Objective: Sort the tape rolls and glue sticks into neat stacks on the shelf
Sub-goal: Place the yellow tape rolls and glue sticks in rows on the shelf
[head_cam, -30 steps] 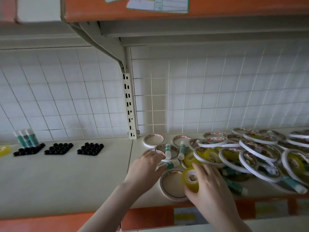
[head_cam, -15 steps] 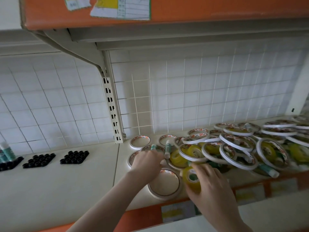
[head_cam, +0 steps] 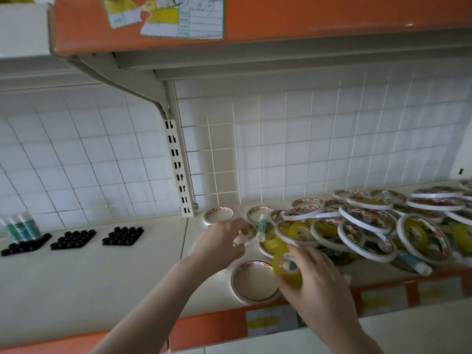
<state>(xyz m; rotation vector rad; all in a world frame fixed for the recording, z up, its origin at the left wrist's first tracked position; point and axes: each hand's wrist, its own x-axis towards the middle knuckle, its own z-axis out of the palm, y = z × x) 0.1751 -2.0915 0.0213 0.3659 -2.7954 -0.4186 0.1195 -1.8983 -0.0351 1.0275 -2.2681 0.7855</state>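
A jumbled pile of flat white tape rolls (head_cam: pixel 365 226), yellow tape rolls and teal glue sticks covers the right part of the cream shelf (head_cam: pixel 102 277). My right hand (head_cam: pixel 316 279) grips a yellow tape roll (head_cam: pixel 286 267) at the pile's near left edge. My left hand (head_cam: pixel 219 241) is raised over the pile's left end and pinches a small whitish glue stick (head_cam: pixel 241 237). A single white tape roll (head_cam: pixel 255 282) lies flat between my hands. Another glue stick (head_cam: pixel 261 227) lies on the rolls just right of my left hand.
Three black holder trays (head_cam: pixel 122 235) sit in a row on the left of the shelf. The far left tray (head_cam: pixel 25 244) holds upright teal glue sticks (head_cam: pixel 23 226). An orange shelf (head_cam: pixel 281 19) with paper labels hangs overhead on a bracket (head_cam: pixel 178 169).
The view has shifted right and closer. My left hand has lifted from the rolls with a glue stick pinched in it. My right hand keeps the yellow roll.
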